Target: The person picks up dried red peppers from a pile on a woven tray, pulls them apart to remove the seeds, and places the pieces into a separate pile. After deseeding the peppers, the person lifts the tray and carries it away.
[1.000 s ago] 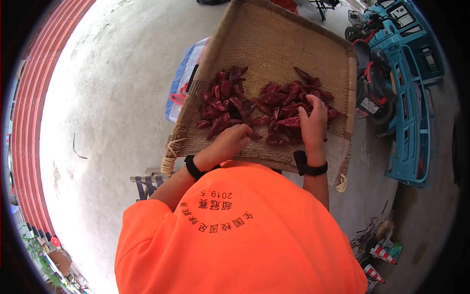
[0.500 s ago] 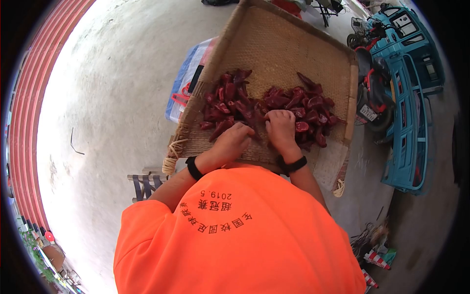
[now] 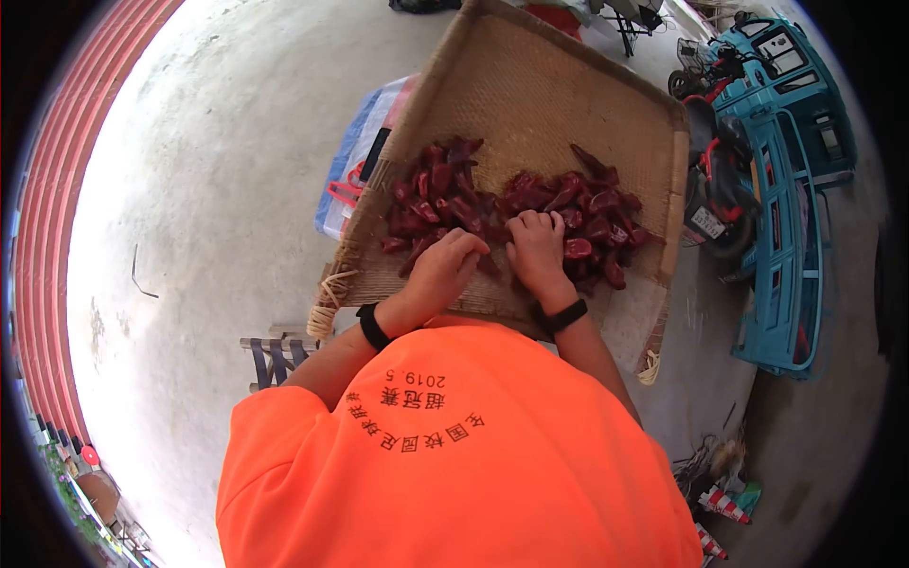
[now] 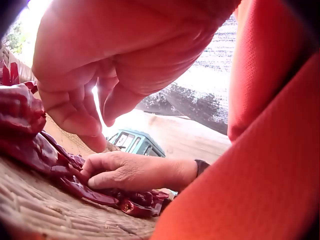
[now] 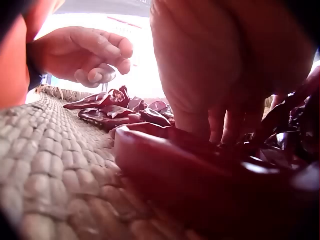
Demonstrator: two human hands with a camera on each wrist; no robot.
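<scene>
Dark red dried chili peppers [image 3: 445, 185] lie in two heaps on a woven tray [image 3: 530, 80]. My right hand [image 3: 539, 251] reaches into the near left edge of the right heap [image 3: 597, 213]. In the right wrist view its fingers [image 5: 227, 125] point down among the chilies, tips hidden, behind a large blurred chili [image 5: 170, 160]; I cannot tell whether they grip one. At the near edge of the left heap hovers my left hand [image 3: 445, 270]. The right wrist view shows its fingers [image 5: 95, 45] loosely bent above several chilies [image 5: 112, 107], with no chili in them.
The tray has a raised rim [image 3: 680, 180] and lashed corners [image 3: 331, 293]. Beyond its left side is a striped plastic bag [image 3: 365, 137]. A strapped folding stool [image 3: 275, 355] stands below on the left. A red-seated motorbike [image 3: 724, 189] and a blue three-wheeler [image 3: 791, 246] are on the right.
My right hand has moved left from the middle of the right heap to its near left edge, then stayed almost still. Some chilies in that heap have shifted. The left hand has barely moved.
</scene>
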